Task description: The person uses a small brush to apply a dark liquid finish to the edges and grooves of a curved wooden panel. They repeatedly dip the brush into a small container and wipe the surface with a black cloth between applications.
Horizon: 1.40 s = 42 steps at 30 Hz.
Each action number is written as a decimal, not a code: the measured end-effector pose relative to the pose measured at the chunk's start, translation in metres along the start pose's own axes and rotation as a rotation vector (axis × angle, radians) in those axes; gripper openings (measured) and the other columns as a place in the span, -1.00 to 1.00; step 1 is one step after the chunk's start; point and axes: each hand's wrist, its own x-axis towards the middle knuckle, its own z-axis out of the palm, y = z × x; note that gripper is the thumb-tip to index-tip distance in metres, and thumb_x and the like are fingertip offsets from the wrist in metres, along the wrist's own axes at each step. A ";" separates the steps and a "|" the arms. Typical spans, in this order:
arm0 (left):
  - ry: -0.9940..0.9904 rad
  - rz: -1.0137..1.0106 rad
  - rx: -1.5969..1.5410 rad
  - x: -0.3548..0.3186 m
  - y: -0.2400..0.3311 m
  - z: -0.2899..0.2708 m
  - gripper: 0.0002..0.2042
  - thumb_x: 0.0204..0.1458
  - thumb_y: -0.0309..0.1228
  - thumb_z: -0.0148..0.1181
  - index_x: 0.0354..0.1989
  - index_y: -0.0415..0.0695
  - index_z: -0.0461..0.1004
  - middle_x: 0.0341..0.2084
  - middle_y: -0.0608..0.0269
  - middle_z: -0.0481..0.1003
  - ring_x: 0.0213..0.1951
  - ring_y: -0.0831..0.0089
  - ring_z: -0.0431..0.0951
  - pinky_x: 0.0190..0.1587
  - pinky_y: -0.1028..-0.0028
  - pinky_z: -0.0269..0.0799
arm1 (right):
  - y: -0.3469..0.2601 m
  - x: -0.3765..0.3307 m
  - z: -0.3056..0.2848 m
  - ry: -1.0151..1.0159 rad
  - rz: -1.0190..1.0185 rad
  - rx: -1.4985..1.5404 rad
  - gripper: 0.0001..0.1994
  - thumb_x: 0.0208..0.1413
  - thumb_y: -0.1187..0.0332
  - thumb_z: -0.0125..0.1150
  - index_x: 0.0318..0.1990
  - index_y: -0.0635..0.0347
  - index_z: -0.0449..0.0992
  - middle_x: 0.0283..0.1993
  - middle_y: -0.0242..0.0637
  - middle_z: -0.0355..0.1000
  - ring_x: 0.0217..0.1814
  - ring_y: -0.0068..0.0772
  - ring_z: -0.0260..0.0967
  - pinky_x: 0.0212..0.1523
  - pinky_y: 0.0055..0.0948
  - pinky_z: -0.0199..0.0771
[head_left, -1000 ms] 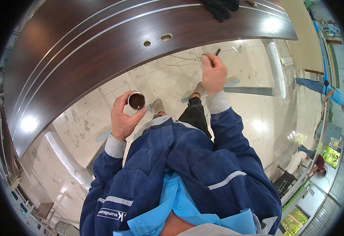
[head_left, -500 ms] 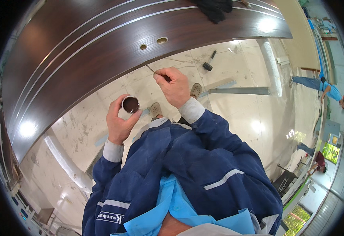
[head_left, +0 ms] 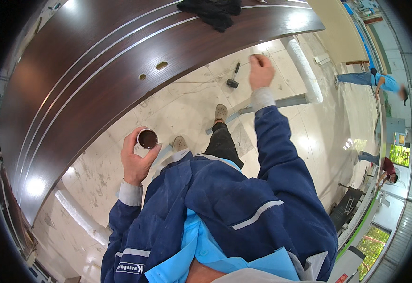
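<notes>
My left hand (head_left: 137, 159) is wrapped round a small white cup (head_left: 140, 142), held above the floor by the panel's near edge. Dark brown stuff (head_left: 148, 138) shows inside the cup. My right hand (head_left: 261, 73) is stretched forward and to the right, its fingers closed; whatever they hold is hidden from this side. Before me lies a long, dark brown wood-grain panel (head_left: 107, 96) with silvery stripes along it. Two cut-outs, an oval hole (head_left: 161, 66) and a smaller round hole (head_left: 142, 77), sit near its edge. Neither hand touches the panel.
A black-headed mallet (head_left: 233, 83) lies on the tiled floor. Wrapped white rolls (head_left: 305, 70) rest below the panel's ends, and metal strips (head_left: 291, 101) lie near my feet. A black cloth (head_left: 210, 13) sits atop the panel. Two people (head_left: 387, 84) are at the far right.
My right hand has swung right and forward, away from the panel's edge; the thin dark stick it held there no longer shows. My left hand still holds the cup. I have shifted right.
</notes>
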 end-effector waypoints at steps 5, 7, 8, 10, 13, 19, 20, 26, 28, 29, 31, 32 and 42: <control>0.001 0.016 0.009 0.004 0.004 0.006 -0.43 -0.06 -0.36 0.58 0.17 -0.15 0.55 0.02 0.18 0.57 0.08 0.33 0.58 0.22 0.34 0.45 | -0.033 -0.092 0.031 -0.326 -0.133 0.045 -0.84 0.20 0.34 0.39 -0.14 0.20 0.71 -0.22 -0.20 0.64 -0.22 -0.28 0.59 -0.14 -0.31 0.57; 0.000 0.024 0.002 0.004 0.005 0.007 -0.43 -0.06 -0.35 0.58 0.18 -0.15 0.55 0.02 0.18 0.57 0.08 0.33 0.58 0.22 0.34 0.45 | -0.042 -0.113 0.038 -0.378 -0.151 0.095 -0.83 0.20 0.33 0.39 -0.13 0.19 0.71 -0.19 -0.19 0.64 -0.20 -0.25 0.60 -0.12 -0.30 0.58; 0.005 0.027 0.019 0.004 0.005 0.008 -0.43 -0.06 -0.36 0.58 0.18 -0.15 0.55 0.02 0.18 0.57 0.08 0.32 0.58 0.22 0.34 0.45 | -0.043 -0.116 0.039 -0.375 -0.148 0.114 -0.82 0.21 0.32 0.38 -0.13 0.19 0.71 -0.18 -0.19 0.64 -0.19 -0.24 0.60 -0.12 -0.29 0.58; -0.001 0.008 -0.018 0.004 0.006 0.010 -0.42 -0.07 -0.36 0.58 0.18 -0.15 0.55 0.02 0.18 0.57 0.08 0.32 0.59 0.21 0.35 0.45 | -0.036 -0.102 0.036 -0.329 -0.118 0.101 -0.81 0.21 0.30 0.38 -0.12 0.19 0.71 -0.16 -0.18 0.65 -0.18 -0.24 0.61 -0.10 -0.29 0.59; 0.000 0.017 -0.011 0.006 0.008 0.016 -0.42 -0.07 -0.36 0.58 0.18 -0.15 0.55 0.02 0.17 0.58 0.07 0.31 0.59 0.21 0.35 0.46 | -0.004 -0.045 0.020 -0.206 -0.039 0.024 -0.81 0.23 0.29 0.37 -0.11 0.18 0.71 -0.18 -0.18 0.67 -0.16 -0.28 0.62 -0.07 -0.31 0.59; -0.021 0.023 -0.031 0.012 0.015 0.035 -0.41 -0.08 -0.40 0.59 0.19 -0.15 0.55 0.02 0.18 0.58 0.07 0.33 0.59 0.21 0.35 0.46 | 0.053 0.079 -0.028 0.084 0.016 -0.019 -0.79 0.22 0.30 0.39 -0.11 0.24 0.72 -0.22 -0.21 0.68 -0.18 -0.36 0.62 -0.07 -0.34 0.59; -0.016 0.023 -0.006 0.012 0.016 0.036 -0.41 -0.08 -0.40 0.59 0.19 -0.15 0.55 0.02 0.18 0.58 0.07 0.33 0.59 0.21 0.34 0.46 | 0.055 0.087 -0.033 0.096 0.046 -0.033 -0.79 0.22 0.30 0.39 -0.11 0.24 0.72 -0.23 -0.22 0.68 -0.18 -0.37 0.62 -0.08 -0.34 0.59; -0.002 0.003 -0.017 0.012 0.017 0.041 -0.40 -0.09 -0.40 0.59 0.20 -0.14 0.55 0.03 0.18 0.58 0.08 0.33 0.59 0.21 0.34 0.46 | 0.052 0.057 -0.019 -0.069 -0.070 -0.025 -0.79 0.20 0.31 0.40 -0.09 0.19 0.72 -0.21 -0.19 0.69 -0.18 -0.35 0.63 -0.05 -0.35 0.60; -0.004 -0.031 -0.033 0.011 0.017 0.040 -0.40 -0.09 -0.40 0.60 0.20 -0.14 0.55 0.03 0.18 0.58 0.08 0.33 0.59 0.21 0.34 0.46 | 0.054 0.054 -0.017 -0.062 -0.097 -0.020 -0.79 0.20 0.29 0.40 -0.10 0.20 0.72 -0.21 -0.19 0.68 -0.18 -0.34 0.63 -0.06 -0.34 0.59; -0.001 -0.006 0.007 0.012 0.017 0.040 -0.40 -0.09 -0.40 0.60 0.20 -0.14 0.55 0.03 0.18 0.58 0.08 0.33 0.59 0.21 0.34 0.46 | 0.056 0.058 -0.018 -0.105 -0.110 -0.025 -0.79 0.20 0.29 0.40 -0.11 0.20 0.72 -0.21 -0.19 0.68 -0.18 -0.33 0.63 -0.06 -0.34 0.59; -0.008 0.002 0.026 0.012 0.018 0.039 -0.40 -0.09 -0.41 0.60 0.20 -0.15 0.54 0.04 0.17 0.58 0.08 0.32 0.60 0.21 0.35 0.47 | 0.060 0.077 -0.025 0.017 -0.103 -0.082 -0.78 0.20 0.28 0.40 -0.12 0.22 0.72 -0.22 -0.20 0.68 -0.18 -0.35 0.62 -0.07 -0.33 0.59; -0.009 0.016 0.030 0.012 0.018 0.040 -0.40 -0.08 -0.41 0.60 0.20 -0.15 0.54 0.04 0.17 0.58 0.08 0.32 0.60 0.21 0.35 0.47 | 0.061 0.088 -0.030 0.065 -0.084 -0.110 -0.78 0.20 0.27 0.40 -0.12 0.22 0.72 -0.23 -0.21 0.68 -0.19 -0.36 0.62 -0.07 -0.33 0.59; 0.050 0.056 0.029 0.006 0.018 0.031 -0.39 -0.07 -0.36 0.59 0.21 -0.14 0.54 0.02 0.14 0.58 0.05 0.28 0.60 0.16 0.33 0.50 | 0.002 -0.028 0.004 -0.231 -0.032 -0.008 -0.79 0.19 0.30 0.42 -0.12 0.23 0.70 -0.27 -0.28 0.66 -0.26 -0.42 0.57 -0.15 -0.37 0.57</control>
